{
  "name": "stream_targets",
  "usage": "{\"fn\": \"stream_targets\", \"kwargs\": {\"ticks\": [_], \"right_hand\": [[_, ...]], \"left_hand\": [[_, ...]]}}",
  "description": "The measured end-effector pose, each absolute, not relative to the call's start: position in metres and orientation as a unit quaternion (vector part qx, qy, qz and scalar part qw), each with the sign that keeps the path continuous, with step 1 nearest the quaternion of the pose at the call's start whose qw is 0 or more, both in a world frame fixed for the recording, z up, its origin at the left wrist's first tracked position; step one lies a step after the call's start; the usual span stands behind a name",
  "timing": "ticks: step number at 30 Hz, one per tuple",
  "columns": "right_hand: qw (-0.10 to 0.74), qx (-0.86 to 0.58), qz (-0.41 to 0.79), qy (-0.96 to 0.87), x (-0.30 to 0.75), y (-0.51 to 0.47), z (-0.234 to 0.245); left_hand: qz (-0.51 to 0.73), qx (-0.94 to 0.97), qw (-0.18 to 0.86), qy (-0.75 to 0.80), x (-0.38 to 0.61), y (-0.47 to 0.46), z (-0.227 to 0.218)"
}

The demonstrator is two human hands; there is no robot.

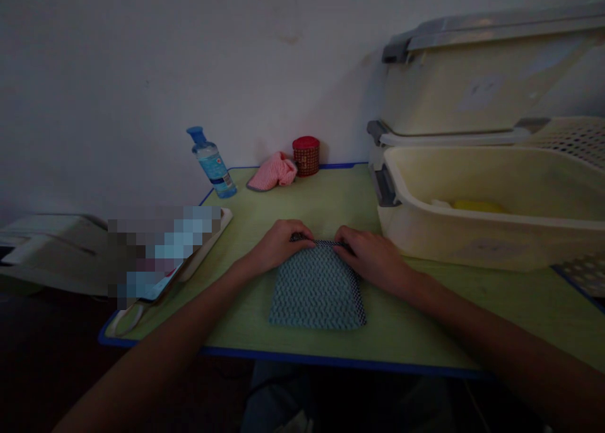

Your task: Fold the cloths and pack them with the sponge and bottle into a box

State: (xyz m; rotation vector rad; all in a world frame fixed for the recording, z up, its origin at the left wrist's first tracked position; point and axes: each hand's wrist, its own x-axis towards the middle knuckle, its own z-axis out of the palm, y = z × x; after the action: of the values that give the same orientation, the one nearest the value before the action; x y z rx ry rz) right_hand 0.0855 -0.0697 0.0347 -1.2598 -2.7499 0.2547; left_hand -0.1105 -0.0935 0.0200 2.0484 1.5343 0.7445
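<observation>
A folded blue patterned cloth [316,291] lies flat on the green table [331,200] near its front edge. My left hand [278,244] rests on the cloth's far left corner with its fingers curled onto the edge. My right hand [371,256] rests on the far right corner, fingers pinched on the same edge. The two hands nearly meet at the middle of the cloth's far edge.
A large cream plastic tub [496,225] with an open lid stands at the right, something yellow [477,205] inside. At the back are a blue bottle [212,163], a pink cloth [274,172] and a red container [305,155]. A tablet [165,256] lies left.
</observation>
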Motion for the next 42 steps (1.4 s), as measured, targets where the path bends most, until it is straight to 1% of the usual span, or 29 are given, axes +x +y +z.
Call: {"fn": "stream_targets", "kwargs": {"ticks": [3,9,15,19,25,28,31,42], "right_hand": [[0.048,-0.407,0.060,-0.910,0.086,-0.070,0.034],[0.046,-0.403,0.058,-0.912,0.086,-0.069,0.033],[0.018,-0.394,0.004,-0.919,0.085,-0.072,0.034],[0.025,-0.396,0.010,-0.918,0.083,-0.072,0.034],[0.041,-0.414,0.043,-0.909,0.084,-0.070,0.032],[0.036,-0.413,0.030,-0.909,0.084,-0.070,0.031],[0.026,-0.410,0.014,-0.911,0.083,-0.071,0.031],[0.017,-0.390,-0.004,-0.920,0.082,-0.073,0.034]], "left_hand": [[0.271,0.751,0.232,0.556,-0.111,-0.094,0.020],[0.292,0.739,0.252,0.553,-0.111,-0.094,0.021],[0.254,0.765,0.215,0.551,-0.107,-0.096,0.023],[0.237,0.776,0.193,0.552,-0.106,-0.097,0.023],[0.228,0.766,0.199,0.567,-0.105,-0.097,0.023],[0.217,0.768,0.191,0.571,-0.105,-0.097,0.023],[0.203,0.776,0.173,0.572,-0.104,-0.098,0.023],[0.135,0.802,0.056,0.579,-0.095,-0.106,0.024]]}}
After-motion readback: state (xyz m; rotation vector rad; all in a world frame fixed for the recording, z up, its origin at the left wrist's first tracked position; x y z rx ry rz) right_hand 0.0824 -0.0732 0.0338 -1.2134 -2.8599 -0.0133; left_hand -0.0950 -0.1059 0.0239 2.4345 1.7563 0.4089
